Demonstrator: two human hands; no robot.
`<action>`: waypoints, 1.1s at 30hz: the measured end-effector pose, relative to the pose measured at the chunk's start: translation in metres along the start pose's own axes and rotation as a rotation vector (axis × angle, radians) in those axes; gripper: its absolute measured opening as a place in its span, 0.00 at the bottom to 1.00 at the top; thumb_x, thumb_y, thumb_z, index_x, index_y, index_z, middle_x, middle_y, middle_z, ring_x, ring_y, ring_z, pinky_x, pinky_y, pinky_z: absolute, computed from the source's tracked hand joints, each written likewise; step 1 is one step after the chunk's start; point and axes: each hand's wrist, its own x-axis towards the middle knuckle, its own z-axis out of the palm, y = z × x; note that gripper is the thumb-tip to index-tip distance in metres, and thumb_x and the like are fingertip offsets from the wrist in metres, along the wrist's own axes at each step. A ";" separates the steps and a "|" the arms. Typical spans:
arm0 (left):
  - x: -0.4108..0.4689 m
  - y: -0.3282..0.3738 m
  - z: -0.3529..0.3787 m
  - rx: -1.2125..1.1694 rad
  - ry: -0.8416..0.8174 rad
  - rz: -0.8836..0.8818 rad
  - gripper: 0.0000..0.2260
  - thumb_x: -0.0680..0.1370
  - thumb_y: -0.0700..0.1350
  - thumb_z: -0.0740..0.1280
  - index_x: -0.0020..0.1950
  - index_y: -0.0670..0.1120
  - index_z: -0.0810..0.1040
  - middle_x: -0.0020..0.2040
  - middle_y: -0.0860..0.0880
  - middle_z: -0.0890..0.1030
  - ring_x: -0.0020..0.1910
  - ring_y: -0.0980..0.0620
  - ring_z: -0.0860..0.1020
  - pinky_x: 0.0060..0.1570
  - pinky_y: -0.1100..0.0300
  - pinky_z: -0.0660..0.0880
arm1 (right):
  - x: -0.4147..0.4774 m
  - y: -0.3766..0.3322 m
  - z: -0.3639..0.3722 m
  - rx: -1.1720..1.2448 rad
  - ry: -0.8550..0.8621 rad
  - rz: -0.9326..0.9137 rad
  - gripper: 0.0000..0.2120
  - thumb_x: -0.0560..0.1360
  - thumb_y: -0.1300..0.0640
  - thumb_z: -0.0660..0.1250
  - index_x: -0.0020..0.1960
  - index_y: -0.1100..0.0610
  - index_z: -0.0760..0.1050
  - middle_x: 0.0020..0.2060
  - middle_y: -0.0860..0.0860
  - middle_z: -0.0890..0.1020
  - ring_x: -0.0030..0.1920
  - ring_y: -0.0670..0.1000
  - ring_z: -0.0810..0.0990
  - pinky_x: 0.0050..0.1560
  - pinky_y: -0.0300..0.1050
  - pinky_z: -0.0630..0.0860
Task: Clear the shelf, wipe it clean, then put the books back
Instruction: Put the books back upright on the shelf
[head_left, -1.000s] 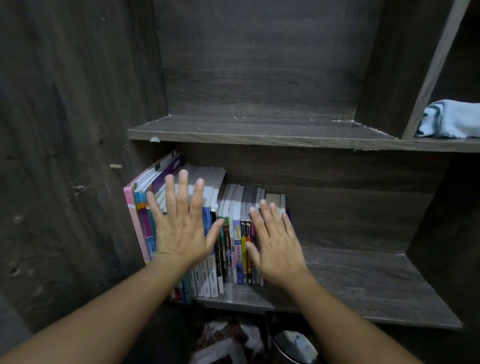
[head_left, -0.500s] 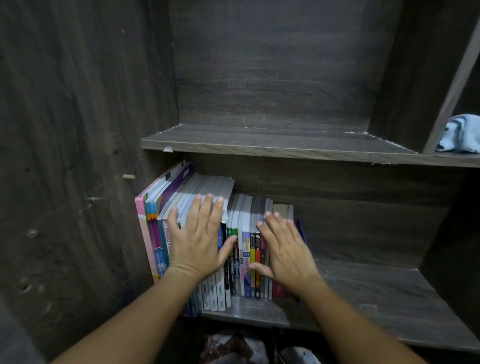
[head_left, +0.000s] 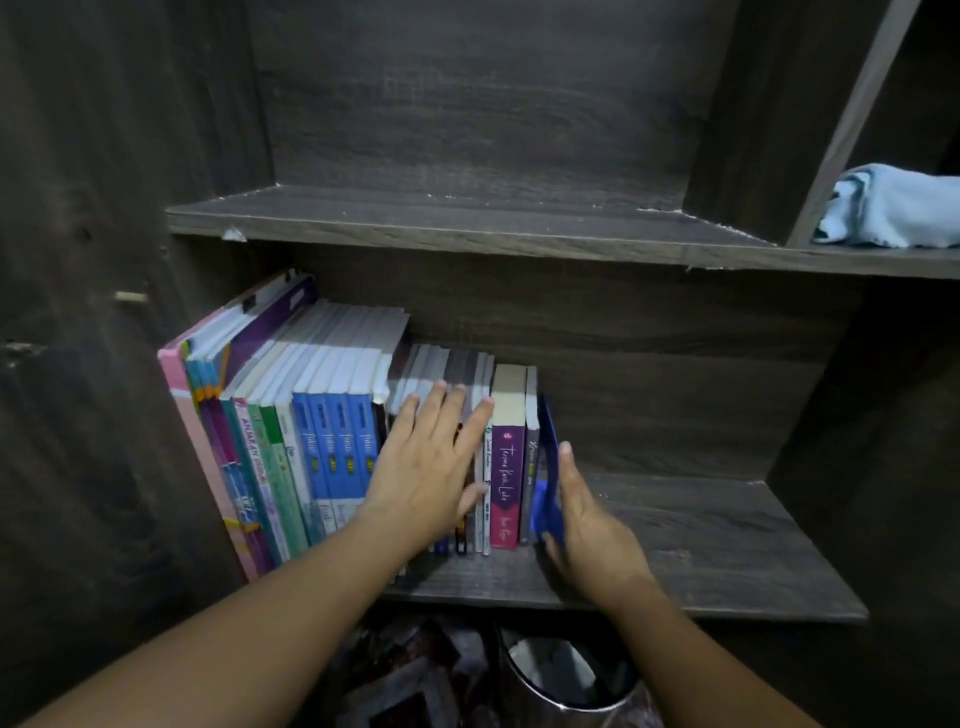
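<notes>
Bin (head_left: 566, 675): below the shelf's (head_left: 701, 545) front edge.
Right hand (head_left: 587, 525): released, straight fingers (head_left: 565, 457) pressing blue book (head_left: 549, 447) at row's right end.
Left hand (head_left: 431, 467): released, flat on spines.
Books (head_left: 332, 415): upright, shelf's left half.
Cloth (head_left: 893, 208): upper shelf (head_left: 467, 223), right edge.

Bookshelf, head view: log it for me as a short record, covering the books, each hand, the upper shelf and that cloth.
Books: upright row, left part of the lower shelf
Left hand: flat, fingers straight on the middle spines
Right hand: against the blue book at the row's right end; grip unclear
Upper shelf: no books in view
Cloth: light blue, bunched, upper right compartment
</notes>
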 end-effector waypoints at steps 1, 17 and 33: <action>0.000 0.001 0.001 0.006 0.004 -0.008 0.43 0.76 0.68 0.58 0.78 0.46 0.40 0.77 0.40 0.55 0.76 0.40 0.52 0.74 0.43 0.50 | 0.000 0.005 0.008 0.013 -0.020 0.047 0.54 0.78 0.53 0.65 0.67 0.42 0.15 0.71 0.54 0.70 0.47 0.51 0.81 0.47 0.48 0.78; 0.006 -0.005 0.027 0.079 0.161 0.071 0.50 0.66 0.74 0.64 0.76 0.45 0.54 0.68 0.38 0.71 0.67 0.39 0.70 0.63 0.40 0.66 | 0.015 0.015 0.052 -0.140 -0.272 0.113 0.27 0.80 0.61 0.58 0.76 0.56 0.54 0.57 0.60 0.80 0.55 0.62 0.79 0.53 0.53 0.74; 0.005 0.008 0.019 0.078 0.047 -0.044 0.50 0.65 0.72 0.67 0.74 0.44 0.54 0.67 0.39 0.71 0.66 0.39 0.70 0.63 0.41 0.65 | 0.022 0.000 0.059 0.184 -0.160 0.244 0.30 0.78 0.58 0.58 0.78 0.48 0.53 0.51 0.58 0.82 0.50 0.59 0.80 0.50 0.52 0.77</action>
